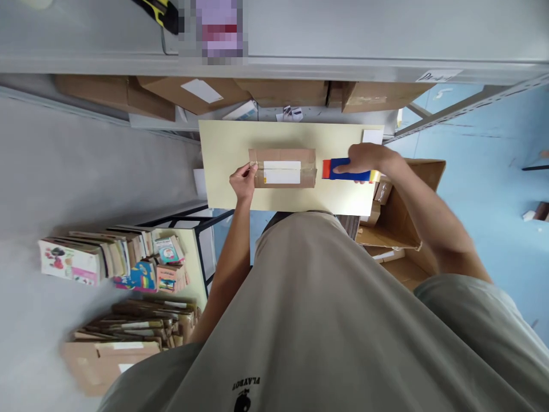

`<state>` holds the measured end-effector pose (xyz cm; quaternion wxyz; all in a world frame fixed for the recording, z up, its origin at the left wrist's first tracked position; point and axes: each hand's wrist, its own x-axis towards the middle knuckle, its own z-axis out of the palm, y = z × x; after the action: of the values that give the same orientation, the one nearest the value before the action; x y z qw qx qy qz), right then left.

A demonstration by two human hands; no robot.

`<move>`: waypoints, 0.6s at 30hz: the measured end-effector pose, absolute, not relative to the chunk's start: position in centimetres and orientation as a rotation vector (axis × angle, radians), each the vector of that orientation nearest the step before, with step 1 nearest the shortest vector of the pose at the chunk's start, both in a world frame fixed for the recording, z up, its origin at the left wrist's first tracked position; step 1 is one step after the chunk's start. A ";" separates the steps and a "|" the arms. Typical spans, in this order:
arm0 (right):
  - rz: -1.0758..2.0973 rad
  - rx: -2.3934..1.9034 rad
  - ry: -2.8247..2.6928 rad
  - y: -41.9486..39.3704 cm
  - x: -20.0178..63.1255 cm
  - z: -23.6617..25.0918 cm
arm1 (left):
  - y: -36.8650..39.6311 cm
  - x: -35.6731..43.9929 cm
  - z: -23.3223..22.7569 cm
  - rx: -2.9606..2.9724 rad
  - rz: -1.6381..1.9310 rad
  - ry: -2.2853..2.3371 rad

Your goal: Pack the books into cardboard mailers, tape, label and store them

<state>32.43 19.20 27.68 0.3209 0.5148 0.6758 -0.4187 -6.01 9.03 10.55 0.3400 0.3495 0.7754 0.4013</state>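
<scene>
"PLAYBOY" printed on the grey shirt (pixel 343 320), parcel label (pixel 282 172) unreadable

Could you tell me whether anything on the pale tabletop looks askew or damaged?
Nothing stands out. The brown parcel lies square on the tabletop, its white label straight. The left hand pinches its end; the right hand holds the tape dispenser beside it.

Two bare arms reach forward. The left hand (pixel 243 181) has its fingers curled in a pinch, wrist straight. The right hand (pixel 364 160) is closed in a grip, elbow bent outward.
</scene>
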 end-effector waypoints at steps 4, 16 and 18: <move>-1.055 1.435 1.720 18.4 34.8 27.2 | 9.0 -6.2 10.3 0.940 1.051 1.991; -1.009 1.534 1.723 17.2 30.7 22.3 | 8.6 -6.7 9.9 0.976 1.032 1.962; -0.992 1.557 1.740 16.7 30.5 21.9 | 8.6 -6.8 9.9 0.971 1.007 1.924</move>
<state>30.48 16.71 21.90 0.2977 0.5858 0.6548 -0.3735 -6.83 8.59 9.88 0.3720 0.3789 0.7508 0.3928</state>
